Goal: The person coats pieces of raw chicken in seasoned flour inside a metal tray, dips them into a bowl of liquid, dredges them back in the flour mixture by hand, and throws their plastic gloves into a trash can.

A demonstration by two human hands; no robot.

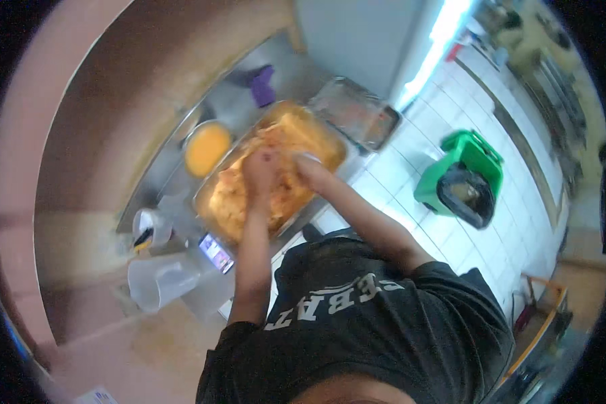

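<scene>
A deep metal tray (303, 216) lies before me, holding a heap of wet, orange-coated food pieces (227, 199); blur hides what kind of food it is. My left hand (262, 169) is over the middle of the heap and appears to touch it. Close beside it, to the right, my right hand (310, 171) reaches in over the same food, its fingers seeming curled. Motion blur and the similar orange colour conceal the fingertips of both hands, so I cannot tell whether either one grips a piece.
Left of the tray stands a round bowl of orange-yellow liquid (208, 149). A purple cloth (263, 88) and a second shallow tray (351, 113) are behind. Nearer left are a phone (216, 253), a clear jug (151, 227) and a translucent container (159, 283). A green bin (434, 177) stands on the tiled floor.
</scene>
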